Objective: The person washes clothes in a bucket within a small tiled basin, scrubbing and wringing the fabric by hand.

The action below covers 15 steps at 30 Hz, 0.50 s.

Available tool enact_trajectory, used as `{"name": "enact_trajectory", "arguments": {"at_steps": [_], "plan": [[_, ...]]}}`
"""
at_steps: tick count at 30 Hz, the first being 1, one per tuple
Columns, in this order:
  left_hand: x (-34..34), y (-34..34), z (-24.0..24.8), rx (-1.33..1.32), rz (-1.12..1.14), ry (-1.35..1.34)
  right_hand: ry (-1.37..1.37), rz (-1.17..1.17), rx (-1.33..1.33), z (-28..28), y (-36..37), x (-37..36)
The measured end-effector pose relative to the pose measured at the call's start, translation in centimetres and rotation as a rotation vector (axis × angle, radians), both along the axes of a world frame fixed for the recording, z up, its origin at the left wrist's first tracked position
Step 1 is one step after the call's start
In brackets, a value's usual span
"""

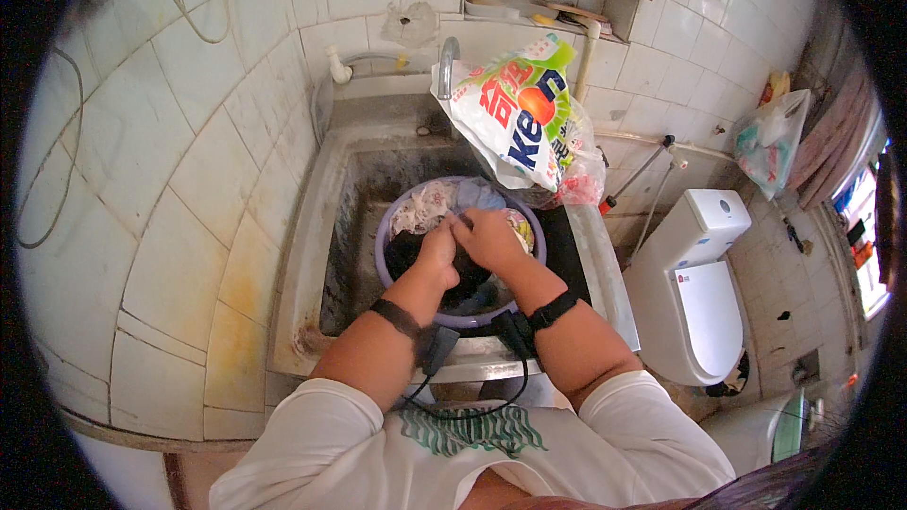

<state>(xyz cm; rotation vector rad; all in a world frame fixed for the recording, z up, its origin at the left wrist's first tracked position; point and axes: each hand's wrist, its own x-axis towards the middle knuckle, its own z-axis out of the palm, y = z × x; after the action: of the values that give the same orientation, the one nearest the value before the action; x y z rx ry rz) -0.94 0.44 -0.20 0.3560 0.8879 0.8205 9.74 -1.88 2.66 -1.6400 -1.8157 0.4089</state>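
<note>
Laundry [420, 212]: several fabric pieces, gathered low in the basin; a pale patterned piece lies toward the back left, a blue-grey piece [480, 195] at the back, a yellow-patterned piece [519, 226] at the right and a dark piece [403, 250] at the left.
Basin [382, 260]: round, lilac-rimmed, seated inside the sink [605, 269]; water level cannot be read.
Left hand [437, 250]: over the middle of the basin, fingers bent inward and meeting my other hand.
Right hand [493, 236]: beside it, back of the hand uppermost, fingers curled toward the left.
Grip: both of my hands are drawn together; I cannot tell how tightly they close, or whether fabric is caught between them, as the palms are hidden.
Tap [450, 57]: curved metal spout behind the basin; no stream is visible from it.
Printed bag [515, 118]: white and green plastic, apparently detergent, at the back right of the sink.
Work completed: fabric is loaded in the basin, and handling appears under way.
Work outstanding: judged partway; every piece I can identify lies in the basin, and none is visibly set aside as finished.
</note>
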Motion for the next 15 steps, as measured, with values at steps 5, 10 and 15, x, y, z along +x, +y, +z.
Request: {"name": "enact_trajectory", "arguments": {"at_steps": [5,10,15], "plan": [[1.1,-0.7,0.8,0.064,-0.005,0.057,-0.007,0.086,0.041,-1.2,0.4,0.7],[0.5,0.1,-0.2,0.084,-0.052,0.029,-0.033,-0.014,0.124,-2.9,1.8,2.5],[-0.8,1.5,0.0,0.077,0.083,0.027,0.310,-0.198,-0.062,-0.1,0.9,2.1]]}}
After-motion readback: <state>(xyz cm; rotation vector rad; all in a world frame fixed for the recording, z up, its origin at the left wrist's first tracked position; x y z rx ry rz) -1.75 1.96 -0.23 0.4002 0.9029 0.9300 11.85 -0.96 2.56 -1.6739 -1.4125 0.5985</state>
